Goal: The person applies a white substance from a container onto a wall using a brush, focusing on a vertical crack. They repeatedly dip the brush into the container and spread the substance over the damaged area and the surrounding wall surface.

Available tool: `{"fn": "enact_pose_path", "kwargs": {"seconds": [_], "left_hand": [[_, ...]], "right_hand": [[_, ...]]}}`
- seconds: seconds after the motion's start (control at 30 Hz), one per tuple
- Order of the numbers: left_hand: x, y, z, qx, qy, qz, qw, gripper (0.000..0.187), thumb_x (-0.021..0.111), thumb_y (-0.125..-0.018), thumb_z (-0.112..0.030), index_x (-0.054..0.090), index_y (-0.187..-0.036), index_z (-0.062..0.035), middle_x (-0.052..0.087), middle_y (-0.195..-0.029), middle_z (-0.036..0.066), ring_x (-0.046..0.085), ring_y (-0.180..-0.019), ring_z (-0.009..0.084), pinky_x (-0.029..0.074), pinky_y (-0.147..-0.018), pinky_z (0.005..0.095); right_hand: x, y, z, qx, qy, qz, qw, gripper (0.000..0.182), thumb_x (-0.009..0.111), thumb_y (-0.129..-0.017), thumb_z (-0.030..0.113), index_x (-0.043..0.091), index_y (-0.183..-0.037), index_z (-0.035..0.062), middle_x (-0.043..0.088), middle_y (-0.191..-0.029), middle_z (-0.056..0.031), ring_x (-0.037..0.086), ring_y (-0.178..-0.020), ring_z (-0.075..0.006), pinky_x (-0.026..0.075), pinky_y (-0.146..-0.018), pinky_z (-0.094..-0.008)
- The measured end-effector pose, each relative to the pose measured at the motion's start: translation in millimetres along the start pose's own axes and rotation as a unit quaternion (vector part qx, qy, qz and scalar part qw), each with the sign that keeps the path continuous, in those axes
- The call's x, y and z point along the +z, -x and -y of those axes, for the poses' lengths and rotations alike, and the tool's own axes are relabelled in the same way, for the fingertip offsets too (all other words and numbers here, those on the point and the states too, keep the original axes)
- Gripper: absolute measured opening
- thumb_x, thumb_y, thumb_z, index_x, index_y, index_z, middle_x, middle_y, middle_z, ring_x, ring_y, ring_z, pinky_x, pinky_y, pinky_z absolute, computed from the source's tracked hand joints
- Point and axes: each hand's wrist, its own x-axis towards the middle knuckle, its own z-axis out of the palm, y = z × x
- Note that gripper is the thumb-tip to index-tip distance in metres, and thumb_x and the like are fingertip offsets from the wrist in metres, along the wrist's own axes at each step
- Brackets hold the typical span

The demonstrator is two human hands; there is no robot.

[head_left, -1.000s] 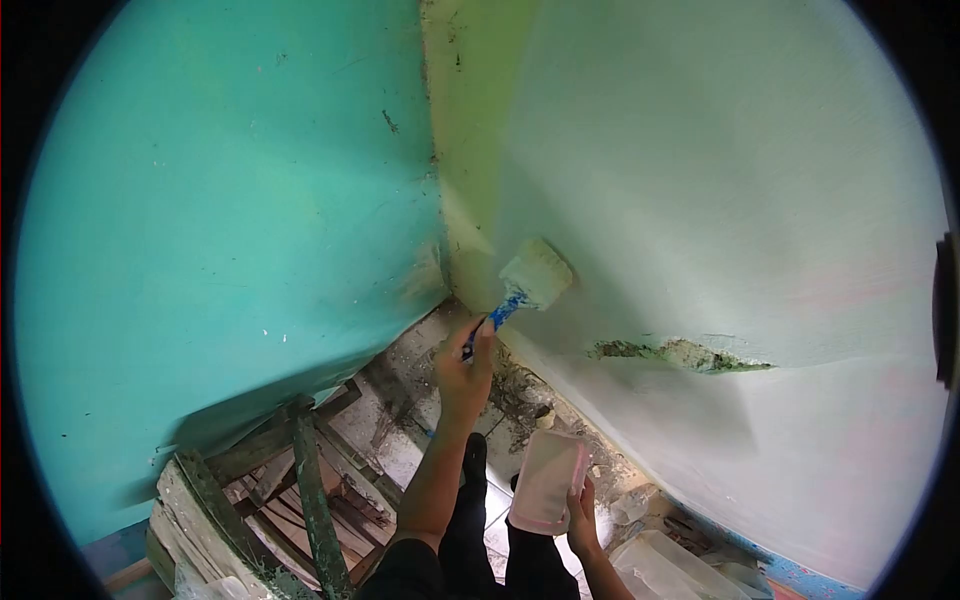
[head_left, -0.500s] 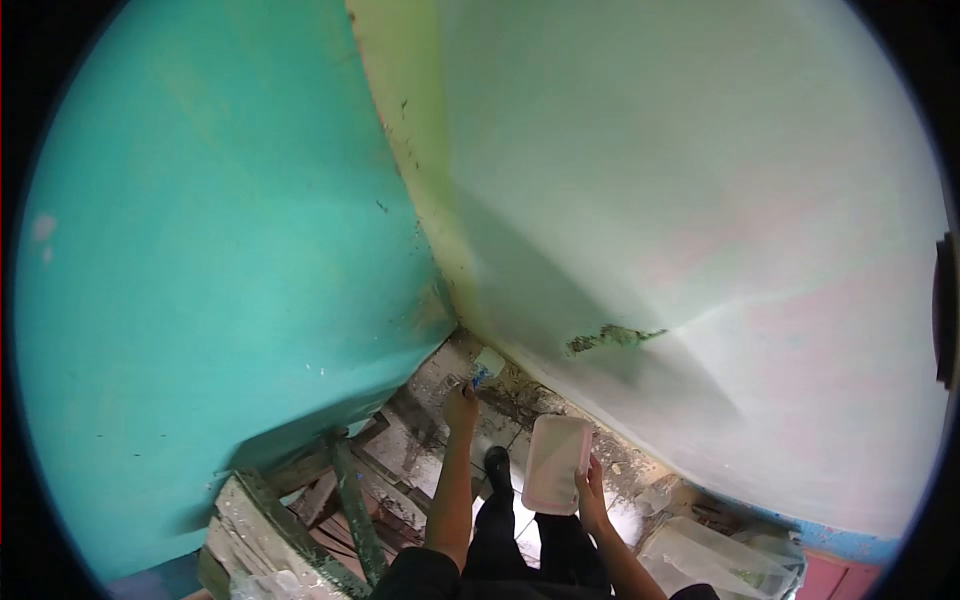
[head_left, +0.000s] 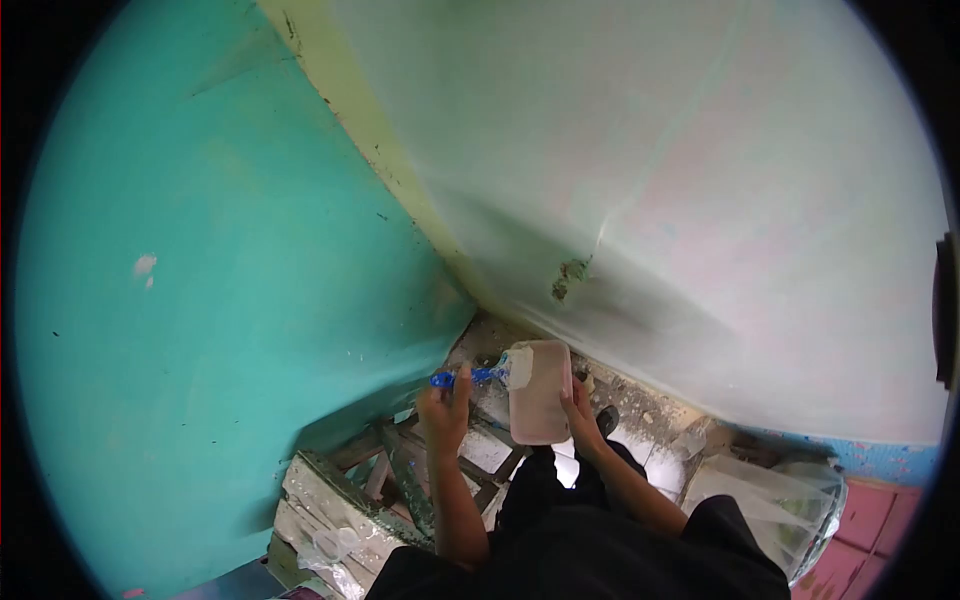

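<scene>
Soft, even light brightens the pale wall point(head_left: 750, 180); a blurry-edged shadow lies above the right hand's fingers point(head_left: 573, 398). Below them, floor tiles point(head_left: 655, 468) glare white. Fine detail looks soft, and black fisheye edges curve far to either side.

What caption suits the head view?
Left hand holds a blue-handled brush at the edge of a container in the right hand.

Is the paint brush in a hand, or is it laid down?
In a hand: the left hand grips the brush by its blue handle, bristles toward the container.
</scene>
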Motion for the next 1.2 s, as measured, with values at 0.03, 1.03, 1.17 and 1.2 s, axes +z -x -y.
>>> {"fn": "enact_pose_path", "kwargs": {"seconds": [0.03,1.03,1.17,1.2], "left_hand": [[4,0,-9,0.019,-0.003,-0.005,1.0,0.023,0.066,-0.091,-0.023,0.068,-0.087,0.0002,0.067,-0.073,0.006,0.058,-0.061,0.011,0.042,-0.055,0.0302],[-7,12,25,-0.132,0.11,0.106,0.979,0.025,0.065,-0.092,-0.022,0.065,-0.097,0.0022,0.069,-0.077,0.006,0.066,-0.064,0.0146,0.049,-0.056,0.0249],[-19,25,46,-0.238,0.148,0.152,0.948,0.022,0.063,-0.093,-0.017,0.065,-0.103,0.0026,0.072,-0.087,0.011,0.063,-0.066,0.01,0.049,-0.061,0.0238],[-22,28,56,-0.232,0.157,0.191,0.941,0.022,0.061,-0.094,-0.016,0.064,-0.106,0.0024,0.071,-0.089,0.01,0.063,-0.068,0.0096,0.048,-0.062,0.0234]], "right_hand": [[3,0,3,-0.01,-0.007,-0.001,1.0,0.065,0.05,-0.098,0.044,0.025,-0.147,0.009,0.045,-0.131,-0.0166,0.046,-0.123,-0.026,0.037,-0.103,-0.0402],[15,19,39,-0.021,-0.094,-0.045,0.994,0.065,0.048,-0.099,0.044,0.024,-0.146,0.0051,0.041,-0.135,-0.0125,0.041,-0.125,-0.0212,0.032,-0.107,-0.0357],[1,-2,8,0.002,-0.107,-0.072,0.992,0.067,0.05,-0.098,0.047,0.025,-0.145,0.006,0.046,-0.129,-0.0128,0.045,-0.12,-0.0202,0.035,-0.103,-0.0349],[-3,-6,1,0.002,-0.102,-0.077,0.992,0.067,0.05,-0.098,0.046,0.025,-0.146,0.006,0.046,-0.128,-0.0127,0.045,-0.12,-0.0199,0.035,-0.102,-0.0349]]}}
